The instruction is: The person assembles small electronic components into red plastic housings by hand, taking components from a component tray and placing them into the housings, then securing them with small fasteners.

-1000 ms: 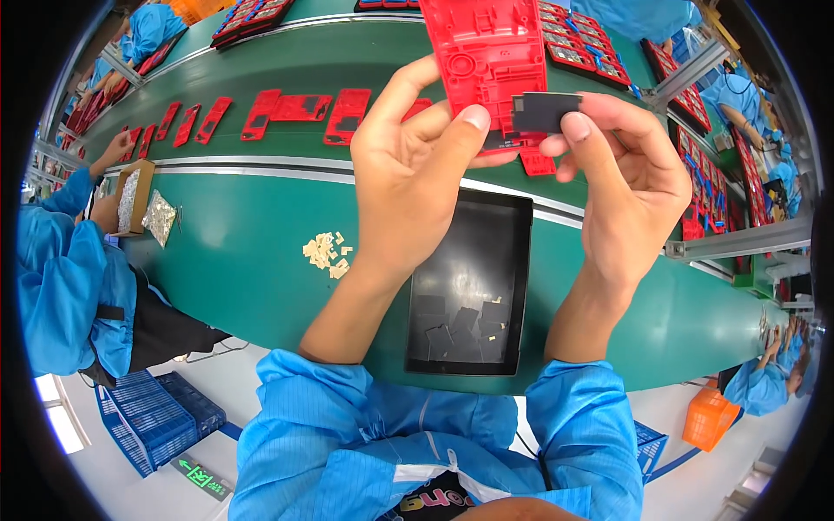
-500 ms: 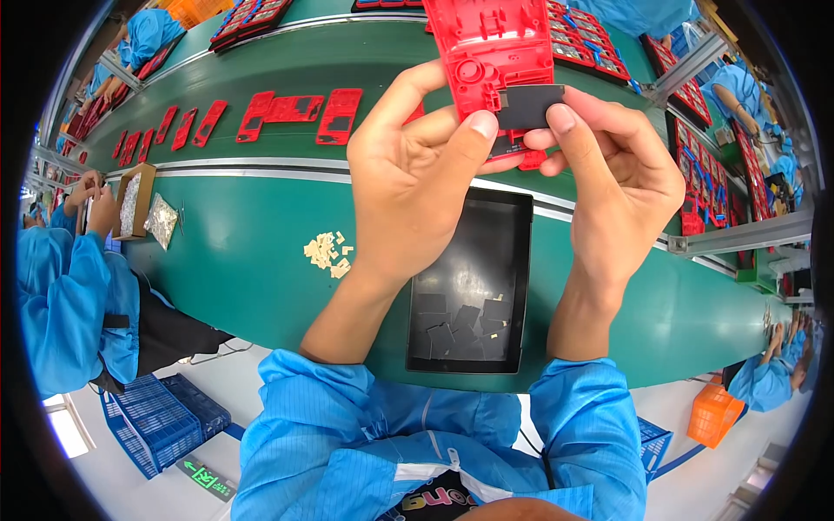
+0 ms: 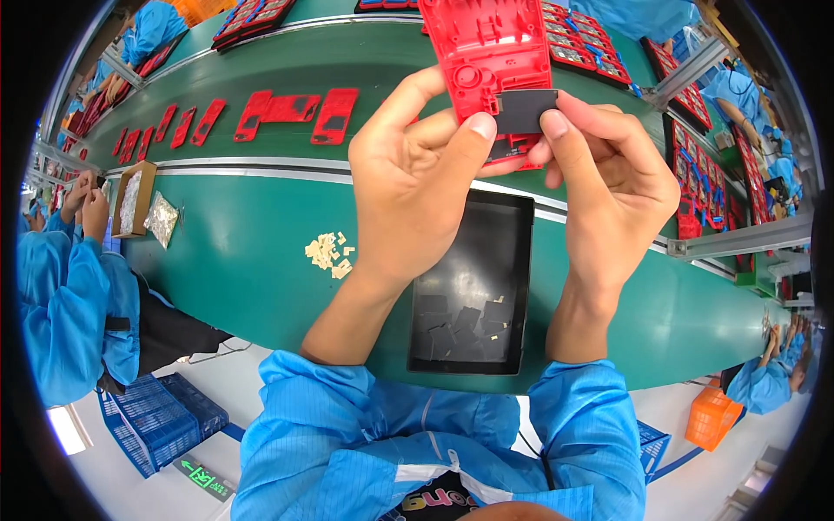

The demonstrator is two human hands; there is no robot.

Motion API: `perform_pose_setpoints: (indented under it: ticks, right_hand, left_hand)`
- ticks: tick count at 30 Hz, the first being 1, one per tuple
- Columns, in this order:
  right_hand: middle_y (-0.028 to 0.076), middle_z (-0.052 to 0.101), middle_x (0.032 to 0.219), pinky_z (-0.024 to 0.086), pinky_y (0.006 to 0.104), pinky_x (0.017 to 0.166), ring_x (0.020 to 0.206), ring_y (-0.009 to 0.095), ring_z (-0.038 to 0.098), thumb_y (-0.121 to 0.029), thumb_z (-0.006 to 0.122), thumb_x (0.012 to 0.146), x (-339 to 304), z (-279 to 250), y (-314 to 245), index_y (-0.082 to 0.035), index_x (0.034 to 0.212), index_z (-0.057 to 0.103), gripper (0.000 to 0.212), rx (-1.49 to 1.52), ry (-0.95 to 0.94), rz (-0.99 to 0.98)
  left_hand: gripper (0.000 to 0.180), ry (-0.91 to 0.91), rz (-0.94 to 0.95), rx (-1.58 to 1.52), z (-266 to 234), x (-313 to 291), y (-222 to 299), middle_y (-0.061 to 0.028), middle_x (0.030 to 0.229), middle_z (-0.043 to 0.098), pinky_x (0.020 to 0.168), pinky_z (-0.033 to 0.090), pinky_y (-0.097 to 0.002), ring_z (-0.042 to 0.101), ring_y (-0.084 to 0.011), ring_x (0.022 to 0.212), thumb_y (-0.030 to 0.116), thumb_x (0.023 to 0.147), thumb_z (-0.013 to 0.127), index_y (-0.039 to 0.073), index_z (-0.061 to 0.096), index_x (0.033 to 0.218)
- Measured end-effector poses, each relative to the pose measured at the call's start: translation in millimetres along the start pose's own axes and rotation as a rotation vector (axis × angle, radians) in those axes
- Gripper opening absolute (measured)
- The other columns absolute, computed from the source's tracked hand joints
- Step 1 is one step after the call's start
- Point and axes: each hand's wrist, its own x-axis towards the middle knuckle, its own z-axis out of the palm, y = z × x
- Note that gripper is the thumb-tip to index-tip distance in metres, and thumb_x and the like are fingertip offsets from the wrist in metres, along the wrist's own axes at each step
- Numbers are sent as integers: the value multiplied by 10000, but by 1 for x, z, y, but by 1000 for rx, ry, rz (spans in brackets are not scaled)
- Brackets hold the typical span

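My left hand (image 3: 415, 178) grips a red plastic housing (image 3: 486, 48), its molded inner side with round bosses facing me. The thumb lies along the housing's lower left edge. Pinched between thumb and forefinger of my right hand (image 3: 612, 174) is a thin black rectangular pad (image 3: 526, 111). That pad lies across the lower part of the housing, its left end beside my left thumb tip. Below my hands stands a black tray (image 3: 469, 247) with several dark flat pieces (image 3: 452, 330) and a few small cream bits in it. Left of it is a small heap of cream-coloured pieces (image 3: 326, 252).
Red housings (image 3: 334, 117) lie along the green conveyor (image 3: 304, 74) beyond a metal rail. A cardboard box (image 3: 135, 200) and a clear bag (image 3: 162, 219) stand at the left, near a co-worker's hands (image 3: 85, 204). Filled racks (image 3: 582, 39) and a metal bar (image 3: 747, 233) are at the right.
My right hand has shifted slightly left and down with the black pad, its left end now closer against the housing. The left hand has barely moved.
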Motion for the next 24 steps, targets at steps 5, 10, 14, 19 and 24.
perform_pose_setpoints:
  ticks: [5,10,14,19,24]
  right_hand:
    - [55,669,931,513,219,633,708,97,634,93,759,861,-4,4,7,28,1069,759,217,-311,63,-208]
    - [71,584,1038,439,208,617,731,84,522,109,768,848,-13,18,19,-20,1169,772,346,-588,102,-531]
    - [92,584,1052,480,219,649,766,98,565,120,770,838,-14,22,27,2,1172,764,354,-583,94,-563]
    - [83,604,997,413,233,541,645,95,499,101,818,748,-12,22,30,-8,1095,786,365,-530,60,-624]
    - [72,678,989,438,234,624,726,77,546,74,806,792,-16,20,28,-9,1025,755,253,-182,-7,-332]
  left_hand:
    - [351,42,-45,-7,3,-2,0,-205,1120,729,885,642,-383,716,-217,1018,9,1018,574,-120,506,1337]
    - [363,53,-12,5,-3,-3,0,-192,1107,738,868,603,-306,709,-168,993,-11,1007,580,-126,511,1344]
    - [329,93,-26,-36,-3,-4,5,-175,1080,748,838,574,-260,703,-127,951,-21,988,603,-121,567,1299]
    - [212,131,1,29,-1,-6,10,-145,1053,752,836,585,-274,713,-139,939,-11,969,648,-96,657,1163]
    - [156,123,-19,77,-4,-11,7,-136,1030,755,845,598,-292,724,-159,929,-7,954,676,-78,690,1092]
